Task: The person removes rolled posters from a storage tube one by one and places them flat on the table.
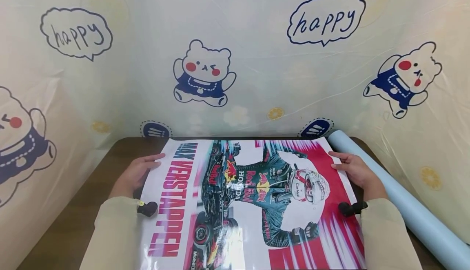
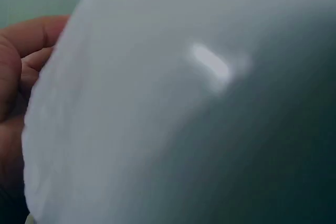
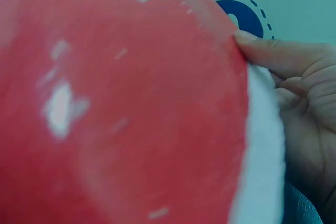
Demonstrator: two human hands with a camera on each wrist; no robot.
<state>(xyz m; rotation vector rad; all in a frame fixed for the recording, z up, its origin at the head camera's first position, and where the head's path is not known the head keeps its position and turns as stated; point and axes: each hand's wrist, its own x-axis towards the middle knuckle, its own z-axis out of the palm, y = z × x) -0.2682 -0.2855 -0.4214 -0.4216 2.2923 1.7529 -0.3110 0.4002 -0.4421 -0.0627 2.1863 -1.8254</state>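
A large glossy poster [image 1: 249, 217] is spread out in front of me, turned sideways, with a racing driver, a race car and the words "MAX VERSTAPPEN". My left hand [image 1: 137, 174] grips its left border near the far corner; the left wrist view catches those fingers partly hidden by the curved white sheet [image 2: 126, 77]. On the opposite side, my right hand [image 1: 356, 172] holds the red edge. In the right wrist view the thumb [image 3: 283, 56] lies at the bent margin, fingers curled beside it. Between the hands the sheet spans nearly flat, its near end running out of frame.
A long pale-blue roll [image 1: 404, 196] lies slantwise along the right side of the brown table [image 1: 84, 184]. Behind and around the table hangs a light cloth [image 1: 257, 78] printed with bears and "happy" bubbles. Black wrist cameras [image 1: 148, 209] overlap the poster's sides.
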